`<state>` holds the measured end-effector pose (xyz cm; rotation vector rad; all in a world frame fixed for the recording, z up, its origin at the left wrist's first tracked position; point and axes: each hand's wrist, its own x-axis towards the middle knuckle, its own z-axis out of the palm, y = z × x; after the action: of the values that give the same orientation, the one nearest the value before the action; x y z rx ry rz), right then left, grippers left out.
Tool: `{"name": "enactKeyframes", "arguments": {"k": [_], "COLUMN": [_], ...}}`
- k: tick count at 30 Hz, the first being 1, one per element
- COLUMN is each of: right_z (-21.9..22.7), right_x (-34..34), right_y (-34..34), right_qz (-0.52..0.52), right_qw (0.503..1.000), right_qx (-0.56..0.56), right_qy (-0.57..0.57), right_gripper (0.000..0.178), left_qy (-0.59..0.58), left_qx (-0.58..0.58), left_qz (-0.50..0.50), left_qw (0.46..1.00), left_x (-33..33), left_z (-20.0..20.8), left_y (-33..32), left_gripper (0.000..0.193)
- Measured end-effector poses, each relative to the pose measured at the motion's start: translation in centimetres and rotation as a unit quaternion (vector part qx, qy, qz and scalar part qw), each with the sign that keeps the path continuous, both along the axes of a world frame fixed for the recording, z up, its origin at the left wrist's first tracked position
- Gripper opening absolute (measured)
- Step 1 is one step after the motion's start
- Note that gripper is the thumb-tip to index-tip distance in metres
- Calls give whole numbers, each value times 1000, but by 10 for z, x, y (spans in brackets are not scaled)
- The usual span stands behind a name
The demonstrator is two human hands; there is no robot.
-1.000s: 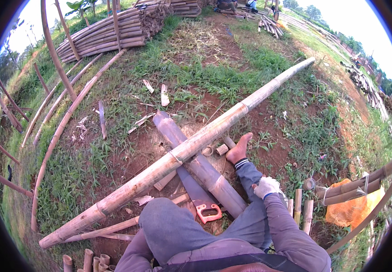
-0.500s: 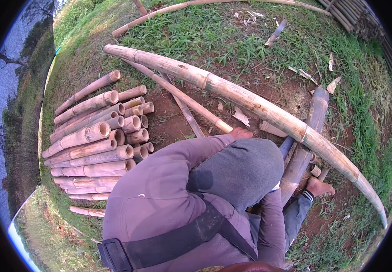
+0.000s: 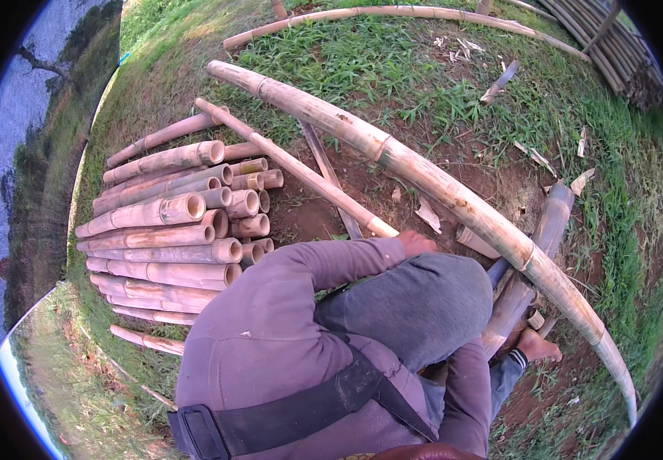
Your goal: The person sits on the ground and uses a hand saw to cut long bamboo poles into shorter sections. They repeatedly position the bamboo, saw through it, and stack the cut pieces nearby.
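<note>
On grassy ground, the left hand (image 3: 416,244) grasps a thin bamboo pole (image 3: 293,167); right hand hidden.

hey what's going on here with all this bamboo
A person sits on bare ground among cut bamboo. Their left hand rests at the near end of a thin pole that slants away across the dirt. The right hand is hidden behind the body. A long thick pole curves across in front of them, over a short log near their bare foot. To their left lies a stack of cut bamboo lengths.
</note>
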<state>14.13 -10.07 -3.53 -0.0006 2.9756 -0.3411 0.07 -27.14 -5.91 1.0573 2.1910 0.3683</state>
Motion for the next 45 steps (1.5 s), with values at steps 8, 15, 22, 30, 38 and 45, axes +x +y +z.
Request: {"name": "enactKeyframes", "arguments": {"k": [8,15,22,30,38,45], "right_z": [7,5,35,63,62,48], "right_x": [-36,-50,-60,-83,-113,32], "right_y": [-1,27,32,52,66,95], "right_qz": [-6,16,13,21,-81,-306], "right_qw": [999,995,996,985,986,869], "right_qx": [-37,-33,4,28,41,-7], "right_qy": [-5,92,90,171,141,388], "right_gripper": [49,44,54,46,44,55], "left_qy": [225,226,214,211,238,178], "left_qx": [90,91,76,167,247,303], "left_qz": [-96,-116,-109,-73,-77,-45], "left_qw": [965,963,968,960,936,935], "left_x": [-33,-53,-61,-79,-120,-122], "left_z": [37,56,63,94,56,26], "left_y": [-22,-6,11,31,53,65], "left_gripper": [26,35,36,66,55,48]}}
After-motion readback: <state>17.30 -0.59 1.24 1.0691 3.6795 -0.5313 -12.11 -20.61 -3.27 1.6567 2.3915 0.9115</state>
